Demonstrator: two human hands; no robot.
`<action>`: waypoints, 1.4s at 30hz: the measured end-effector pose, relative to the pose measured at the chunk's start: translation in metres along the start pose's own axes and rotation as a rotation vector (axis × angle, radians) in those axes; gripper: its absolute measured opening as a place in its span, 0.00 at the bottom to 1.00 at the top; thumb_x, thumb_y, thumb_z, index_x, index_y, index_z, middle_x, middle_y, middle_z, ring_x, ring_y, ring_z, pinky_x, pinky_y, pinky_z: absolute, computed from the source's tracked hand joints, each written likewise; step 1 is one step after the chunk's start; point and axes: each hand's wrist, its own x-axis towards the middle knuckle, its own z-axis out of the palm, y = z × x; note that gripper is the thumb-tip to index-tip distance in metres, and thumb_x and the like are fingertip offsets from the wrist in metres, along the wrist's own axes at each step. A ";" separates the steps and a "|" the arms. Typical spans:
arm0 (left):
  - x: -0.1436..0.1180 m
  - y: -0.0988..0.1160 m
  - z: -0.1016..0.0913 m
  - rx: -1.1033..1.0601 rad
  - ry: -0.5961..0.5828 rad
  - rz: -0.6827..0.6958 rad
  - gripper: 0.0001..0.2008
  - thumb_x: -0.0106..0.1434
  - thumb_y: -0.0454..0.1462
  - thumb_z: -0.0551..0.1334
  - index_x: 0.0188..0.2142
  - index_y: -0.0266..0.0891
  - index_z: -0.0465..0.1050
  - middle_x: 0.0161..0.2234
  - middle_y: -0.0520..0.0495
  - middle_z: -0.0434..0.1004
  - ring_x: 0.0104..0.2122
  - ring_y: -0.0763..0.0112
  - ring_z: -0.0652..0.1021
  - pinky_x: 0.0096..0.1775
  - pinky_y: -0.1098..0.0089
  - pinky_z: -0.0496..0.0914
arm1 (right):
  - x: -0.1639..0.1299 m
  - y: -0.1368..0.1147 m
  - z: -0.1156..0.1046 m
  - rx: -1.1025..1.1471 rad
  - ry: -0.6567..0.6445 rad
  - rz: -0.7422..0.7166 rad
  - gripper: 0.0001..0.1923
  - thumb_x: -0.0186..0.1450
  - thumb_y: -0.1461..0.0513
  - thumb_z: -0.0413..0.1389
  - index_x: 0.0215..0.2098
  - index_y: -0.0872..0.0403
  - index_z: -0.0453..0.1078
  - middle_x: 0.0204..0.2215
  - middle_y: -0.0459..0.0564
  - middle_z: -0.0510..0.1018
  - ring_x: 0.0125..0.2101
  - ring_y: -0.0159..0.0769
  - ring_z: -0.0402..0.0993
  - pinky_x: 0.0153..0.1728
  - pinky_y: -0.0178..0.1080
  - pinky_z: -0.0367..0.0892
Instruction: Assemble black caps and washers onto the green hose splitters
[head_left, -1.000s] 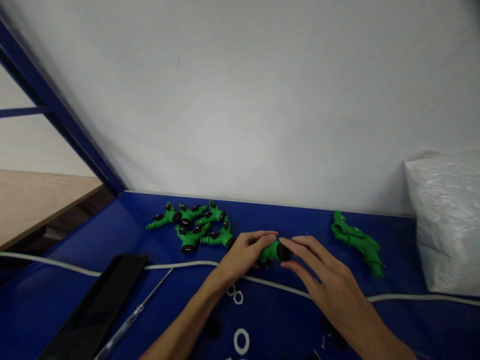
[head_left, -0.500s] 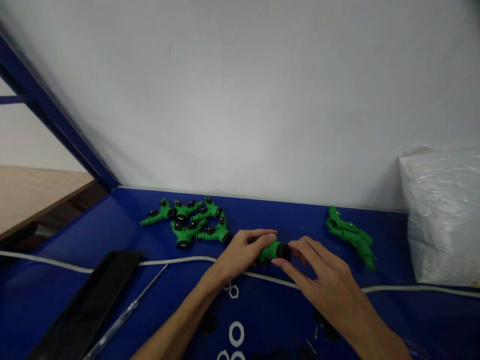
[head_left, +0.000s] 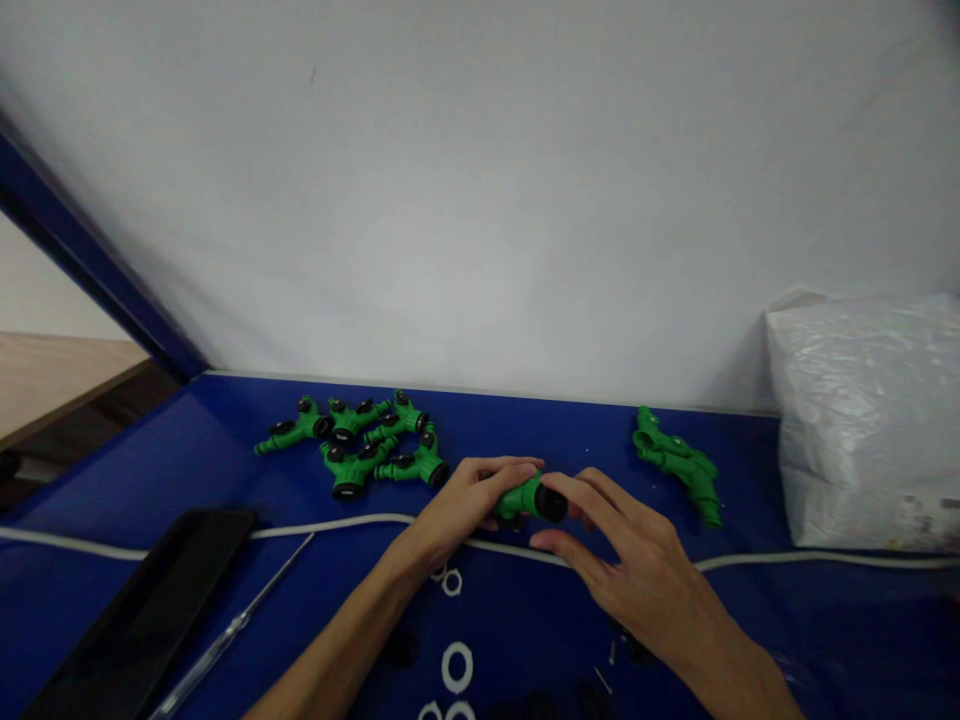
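The green fitting [head_left: 517,497], prob. light, stiff moulded plastic and a bit slick, is best gripped round its body w/ the black cap [head_left: 551,503] pinched at its rim. It is held just above the blue bench [head_left: 750,610], near the white cable [head_left: 337,524]. The left hand [head_left: 469,500] is closed on the body; the right hand [head_left: 637,575] is pinched, fingertips on the cap.

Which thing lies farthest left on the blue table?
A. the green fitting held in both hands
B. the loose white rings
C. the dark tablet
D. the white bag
C: the dark tablet lies at the lower left edge, left of the rings and the held fitting, while the white bag sits far right.
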 end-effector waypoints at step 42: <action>0.007 -0.005 -0.003 0.065 0.085 0.090 0.28 0.65 0.55 0.59 0.48 0.36 0.84 0.29 0.48 0.80 0.26 0.71 0.73 0.28 0.72 0.62 | -0.001 -0.004 -0.002 -0.017 0.022 0.002 0.13 0.71 0.61 0.58 0.53 0.55 0.72 0.50 0.59 0.72 0.46 0.43 0.74 0.46 0.50 0.77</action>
